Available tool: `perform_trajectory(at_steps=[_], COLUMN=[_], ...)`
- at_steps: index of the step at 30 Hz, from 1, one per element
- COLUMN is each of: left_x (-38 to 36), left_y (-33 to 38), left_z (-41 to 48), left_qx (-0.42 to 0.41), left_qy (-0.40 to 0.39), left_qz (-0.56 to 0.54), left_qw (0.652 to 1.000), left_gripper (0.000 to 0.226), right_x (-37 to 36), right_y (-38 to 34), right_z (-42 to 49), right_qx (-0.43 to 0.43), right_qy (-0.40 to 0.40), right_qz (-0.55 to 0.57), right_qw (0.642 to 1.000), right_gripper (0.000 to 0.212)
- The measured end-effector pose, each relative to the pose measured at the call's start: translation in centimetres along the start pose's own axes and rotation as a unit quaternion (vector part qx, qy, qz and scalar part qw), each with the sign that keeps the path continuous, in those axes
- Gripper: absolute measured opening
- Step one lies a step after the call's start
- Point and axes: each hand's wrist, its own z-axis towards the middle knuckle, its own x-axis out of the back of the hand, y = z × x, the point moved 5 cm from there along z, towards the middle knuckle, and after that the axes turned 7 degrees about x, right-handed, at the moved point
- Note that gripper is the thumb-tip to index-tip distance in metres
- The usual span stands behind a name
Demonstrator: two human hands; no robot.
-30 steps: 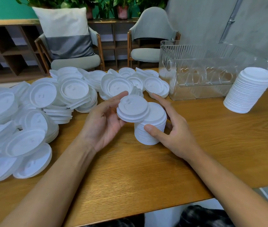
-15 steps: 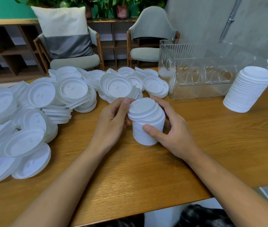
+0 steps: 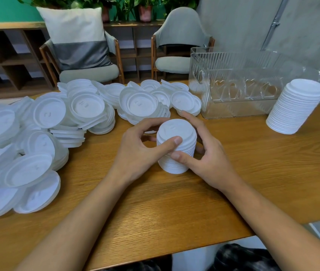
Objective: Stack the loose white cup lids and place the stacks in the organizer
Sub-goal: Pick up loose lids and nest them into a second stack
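Wooden table (image 3: 243, 173) — loose lids (image 3: 43, 133), lid stacks (image 3: 295, 108), clear organizer (image 3: 233, 106)

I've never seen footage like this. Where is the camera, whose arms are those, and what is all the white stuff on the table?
There is no machine here. These are a person's two bare arms, filmed by a wide-angle camera worn on their head that looks forward and down, which is why the arms come in from the bottom edge. The left hand and the right hand both grip a short stack of lids that stands on the wooden table. The left thumb lies across the top of it. To the left and behind is a heap of loose lids, all white plastic cup lids. On the right a taller stack stands beside a clear organizer, and no lids show inside it.
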Motion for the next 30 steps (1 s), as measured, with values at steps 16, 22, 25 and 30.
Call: perform_trajectory(at_steps=[16, 22, 25, 30], left_x=[-1.3, -1.4, -1.4, 0.1], left_y=[-0.6, -0.8, -1.0, -1.2], left_z=[-0.3, 0.0, -0.1, 0.0], left_qx=[0.016, 0.026, 0.019, -0.045], left_qy=[-0.047, -0.049, -0.059, -0.011], left_qz=[0.004, -0.008, 0.001, 0.046], left_qw=[0.999, 0.998, 0.998, 0.998], left_gripper=[0.057, 0.060, 0.061, 0.049], right_x=[0.1, 0.1, 0.0, 0.4], right_y=[-0.1, 0.0, -0.1, 0.1], right_z=[-0.2, -0.2, -0.3, -0.4], right_qx=[-0.004, 0.002, 0.008, 0.001], right_qy=[0.007, 0.001, -0.003, 0.024], right_qz=[-0.015, -0.036, -0.053, -0.063], right_qw=[1.000, 0.999, 0.999, 0.998], right_gripper=[0.078, 0.078, 0.078, 0.077])
